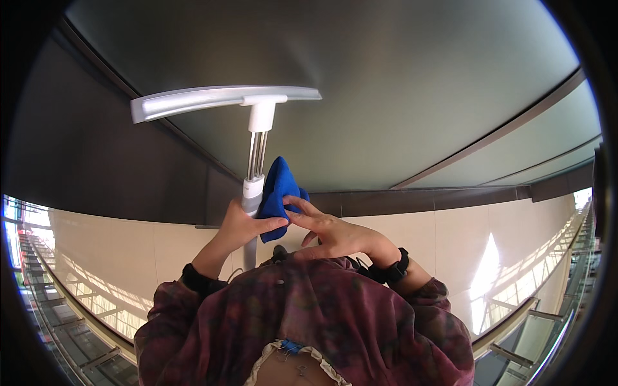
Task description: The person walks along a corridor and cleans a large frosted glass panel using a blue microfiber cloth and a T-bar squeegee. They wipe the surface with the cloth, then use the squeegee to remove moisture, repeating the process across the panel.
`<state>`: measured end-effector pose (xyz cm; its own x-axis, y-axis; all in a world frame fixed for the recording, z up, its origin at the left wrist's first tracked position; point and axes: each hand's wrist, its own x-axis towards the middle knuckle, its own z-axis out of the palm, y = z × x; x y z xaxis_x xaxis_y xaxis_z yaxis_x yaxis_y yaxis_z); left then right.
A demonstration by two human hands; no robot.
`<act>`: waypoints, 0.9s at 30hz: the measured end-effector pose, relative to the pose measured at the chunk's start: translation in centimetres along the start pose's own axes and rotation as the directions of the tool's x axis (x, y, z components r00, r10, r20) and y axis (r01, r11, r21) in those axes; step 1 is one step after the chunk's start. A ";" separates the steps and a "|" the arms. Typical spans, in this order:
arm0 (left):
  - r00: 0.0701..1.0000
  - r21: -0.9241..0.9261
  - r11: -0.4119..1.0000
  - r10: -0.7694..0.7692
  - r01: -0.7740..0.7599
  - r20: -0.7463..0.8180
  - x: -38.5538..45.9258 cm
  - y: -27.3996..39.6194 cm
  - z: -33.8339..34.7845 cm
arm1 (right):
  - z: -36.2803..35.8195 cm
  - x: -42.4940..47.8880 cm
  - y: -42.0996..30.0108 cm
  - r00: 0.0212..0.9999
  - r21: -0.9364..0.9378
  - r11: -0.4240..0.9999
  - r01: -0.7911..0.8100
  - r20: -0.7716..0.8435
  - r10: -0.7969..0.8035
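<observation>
A window squeegee [260,116] with a long, pale blade stands upright left of the middle, its pole running down in front of my body. My left hand [246,224] is closed round the pole below the white collar, its thumb resting against a folded blue cloth [279,193]. Beside the pole, that cloth lies between my two hands. The fingertips of my right hand [326,229] touch the cloth's right side, with the fingers partly spread; whether they pinch it is hard to tell.
Large dark glass panels [362,111] with metal frame strips [487,128] rise before me. Beneath them runs a pale tiled floor [400,231]. Glass railings with metal rails [512,354] curve along both sides behind me.
</observation>
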<state>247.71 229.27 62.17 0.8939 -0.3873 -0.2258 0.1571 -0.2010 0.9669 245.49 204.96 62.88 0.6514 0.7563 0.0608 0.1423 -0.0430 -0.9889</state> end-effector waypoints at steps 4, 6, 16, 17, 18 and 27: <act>0.986 -0.119 0.987 0.088 -0.105 -0.138 -0.3 1.1 -0.9 | -2.6 -1.5 0.1 0.968 0.536 0.844 -0.009 -0.206 0.141; 0.977 -0.408 0.902 0.063 -0.144 -0.205 0.0 1.7 -1.4 | -4.7 -1.4 0.8 0.852 0.608 0.793 0.039 -0.435 0.291; 0.986 -0.433 0.894 0.055 -0.119 -0.157 0.9 3.5 -1.3 | -3.9 1.8 1.3 0.957 0.470 0.870 0.148 -0.290 -0.007; 0.984 -0.414 0.900 0.070 -0.134 -0.165 1.0 3.4 -1.2 | -3.5 2.2 1.0 0.941 0.212 0.964 0.163 -0.326 -0.087; 0.978 -0.386 0.911 0.073 -0.145 -0.193 1.0 3.3 -1.2 | -3.1 2.3 0.7 0.932 -0.045 0.984 0.171 -0.315 -0.176; 0.974 -0.085 0.991 0.085 -0.105 -0.208 1.2 2.6 -2.0 | -4.6 1.4 6.5 0.797 -0.370 0.929 -0.014 -0.565 -0.213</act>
<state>250.00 230.08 64.66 0.9717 -0.2074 -0.1129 0.0978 -0.0820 0.9918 250.73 202.77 57.17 0.9100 0.2427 0.3360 0.3988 -0.2916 -0.8694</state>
